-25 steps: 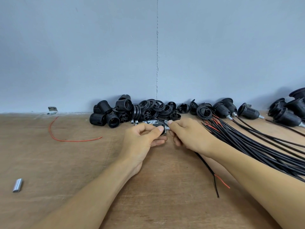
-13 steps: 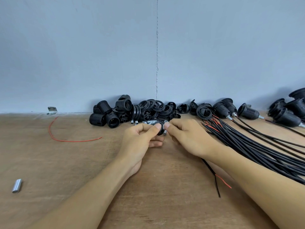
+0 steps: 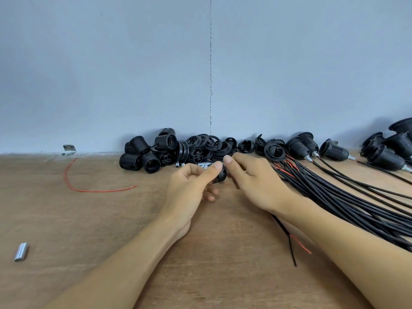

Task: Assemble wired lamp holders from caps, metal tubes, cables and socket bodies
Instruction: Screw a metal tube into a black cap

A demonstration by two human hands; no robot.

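Left hand (image 3: 189, 190): raised just off the table (image 3: 100, 219), palm turned inward.
Left fingers (image 3: 214, 168): thumb and forefinger are curled and pinch a black cap (image 3: 220, 176). The other fingers are folded loosely beneath it.
Cap: held between the two sets of fingertips, above the table and not resting on it.
Right hand (image 3: 256, 181): just right of the cap, knuckles up.
Right fingers (image 3: 227, 159): the thumb tip is drawn in against the cap's upper right edge. I cannot tell what is pinched, if anything, as the hand hides it.
Cable (image 3: 287, 236): a single black lead comes out from under the right wrist and lies on the table toward the viewer. Its end splits into a black core and a red core.
Metal tubes (image 3: 203, 165): a few short silver pieces on the table just beyond the left fingers.
Socket bodies (image 3: 142, 155): a black threaded heap against the wall, beyond and left of the left fingers.
Rings (image 3: 209, 143): black rings piled straight beyond both sets of fingertips.
Cable bundle (image 3: 334, 197): many black leads fanned across the table, right of the right fingers.
Wired holders (image 3: 334, 150): black sockets with leads attached, by the wall far right of the fingers.
Red wire (image 3: 73, 186): a loose curved strand well left of the left fingers.
Lone tube (image 3: 21, 252): a silver tube far left of the fingers and nearer the viewer.
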